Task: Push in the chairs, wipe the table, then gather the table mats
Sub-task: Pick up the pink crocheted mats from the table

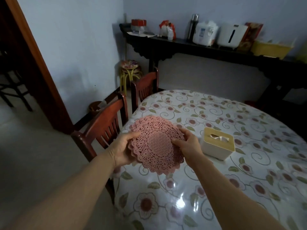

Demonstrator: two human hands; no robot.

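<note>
Nearest the camera, two bare forearms reaching out over the near edge of the table [216,188], its flowered plastic cloth shining under the light.

Left hand [123,149] cupped under the left rim of the mats [155,143], thumb lying over the top edge, fingers mostly hidden beneath. Held up above the tabletop near its left edge: a stack of pink lacy round mats, several scalloped edges fanned out unevenly. Right hand [188,146] gripping the right rim, fingers curled around the edge and thumb resting on the top face.

Just right of that hand, standing on the cloth: a cream tissue box [217,145] with a wooden lid. No other mats visible on the stretch of table in view.

On the left side, two dark wooden chairs: near chair [103,125] and far chair [144,87], both backs close against the table edge, so seemingly pushed in. Far off against the wall, a dark side table [207,48] holding appliances and boxes.

Step in hand, by the look of it: the last one, gathering the mats. Next move likely calls for squaring the fanned edges into a tidy pile, then setting the pile down flat somewhere clear of the tissue box, both hands keeping the floppy layers from sliding apart.
</note>
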